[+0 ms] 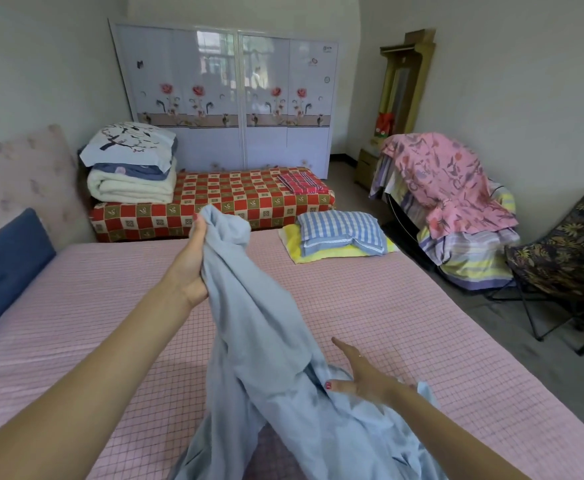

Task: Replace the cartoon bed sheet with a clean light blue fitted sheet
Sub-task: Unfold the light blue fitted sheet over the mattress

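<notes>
A light blue fitted sheet [266, 341] hangs bunched over the middle of the bed, trailing down to the near edge. My left hand [193, 258] grips its upper end, raised above the mattress. My right hand [359, 372] lies lower, fingers straight and pointing up-left, its thumb tucked against a fold of the sheet. The bed [404, 323] shows a pink quilted cover with a dark grid pattern. No cartoon sheet is visible on it.
A blue checked pillow [342, 230] on a yellow cloth lies at the bed's far right corner. A blue headboard cushion [3, 268] is at left. Beyond are a red checked bench [231, 199] with folded bedding, a wardrobe [228, 98], and fabric-draped chairs [456, 202] at right.
</notes>
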